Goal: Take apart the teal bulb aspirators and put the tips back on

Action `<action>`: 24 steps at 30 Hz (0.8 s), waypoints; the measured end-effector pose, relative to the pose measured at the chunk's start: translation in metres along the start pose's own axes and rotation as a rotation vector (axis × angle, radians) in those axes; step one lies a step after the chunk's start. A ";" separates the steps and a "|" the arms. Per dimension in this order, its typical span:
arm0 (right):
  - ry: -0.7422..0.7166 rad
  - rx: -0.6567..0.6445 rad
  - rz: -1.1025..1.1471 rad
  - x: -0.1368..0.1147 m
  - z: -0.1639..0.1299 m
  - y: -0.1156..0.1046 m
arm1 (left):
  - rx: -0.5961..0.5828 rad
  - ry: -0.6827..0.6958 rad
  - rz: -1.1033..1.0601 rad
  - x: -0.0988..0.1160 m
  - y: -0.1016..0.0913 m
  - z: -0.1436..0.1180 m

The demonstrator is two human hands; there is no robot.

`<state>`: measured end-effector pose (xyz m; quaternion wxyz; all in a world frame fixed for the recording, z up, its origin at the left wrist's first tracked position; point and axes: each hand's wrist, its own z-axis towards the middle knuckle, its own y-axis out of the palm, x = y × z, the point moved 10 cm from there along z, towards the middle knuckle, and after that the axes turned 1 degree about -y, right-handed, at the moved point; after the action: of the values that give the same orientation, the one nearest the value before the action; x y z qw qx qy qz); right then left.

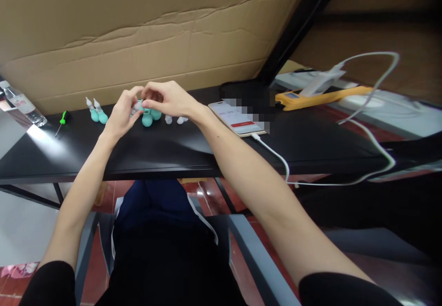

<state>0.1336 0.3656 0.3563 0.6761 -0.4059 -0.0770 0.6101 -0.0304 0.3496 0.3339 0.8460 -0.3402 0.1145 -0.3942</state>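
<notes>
The whitish piece (137, 106) was held up between the two hands, over the far part of the black table (165, 151) and just beside an upright teal bulb (147, 120). The left hand (120, 113) pinched it between thumb and fingers; the right hand (171, 98) was curled, its thumb tip close against it, though whether it gripped could not be told, nor whether the bit of teal showing there was joined on. Good handling seemed to call for one hand to steady while the other worked straight along the piece, using light pressure, since a soft wall would probably buckle under a hard squeeze. The bulb looked matte and rubbery, round-bellied with a short neck, whereas the white tips (168, 120) lying near the right hand were milky and stubby. Leftward, two tipped bulbs (102, 117) stood together, teal globes tapering into pale, pointed nozzles.
</notes>
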 end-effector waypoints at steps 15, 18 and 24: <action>-0.001 0.118 0.039 -0.010 0.007 -0.004 | 0.225 -0.057 0.106 0.004 -0.028 0.001; 0.003 0.131 0.112 -0.006 0.009 -0.007 | 0.196 -0.042 0.113 0.007 -0.025 0.001; -0.014 0.210 0.329 0.019 0.008 -0.026 | 0.191 0.038 0.055 0.012 -0.030 0.000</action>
<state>0.1535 0.3877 0.3714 0.6054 -0.3357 0.0497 0.7199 -0.0397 0.3267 0.3543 0.8827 -0.2473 0.1019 -0.3864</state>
